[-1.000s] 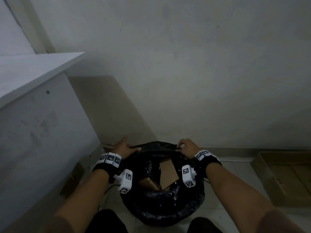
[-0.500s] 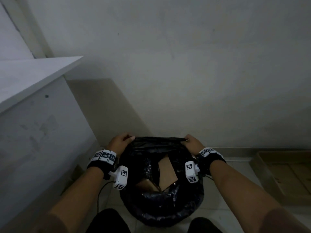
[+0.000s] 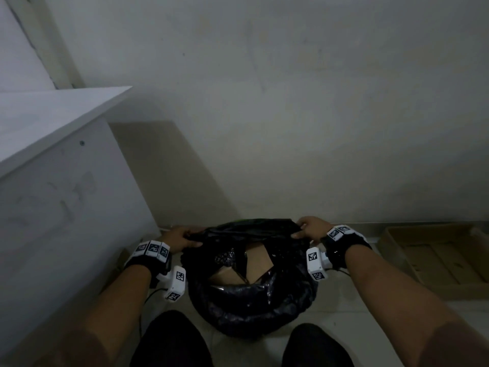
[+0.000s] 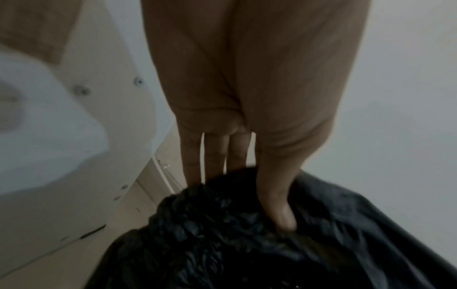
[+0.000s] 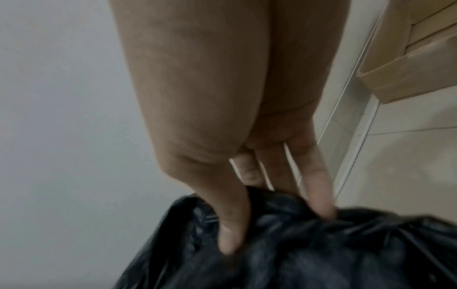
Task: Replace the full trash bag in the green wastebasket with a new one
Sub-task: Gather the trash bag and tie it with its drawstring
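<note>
At lower centre, the crinkled black plastic trash bag (image 3: 251, 300) lines the green wastebasket (image 3: 244, 221), cardboard inside. The left hand (image 3: 180, 241) and right hand (image 3: 311, 229) each pinch its far rim, thumbs against fingers. Best gather evenly and lift straight, avoiding tearing.

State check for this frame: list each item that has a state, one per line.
trash bag: mouth open, far rim lifted and pinched at both ends, near rim folded over the bin
left hand: pinches the bag rim
right hand: pinches the bag rim
wastebasket: lined, only a green sliver shows
cardboard tray: open on the floor
</note>
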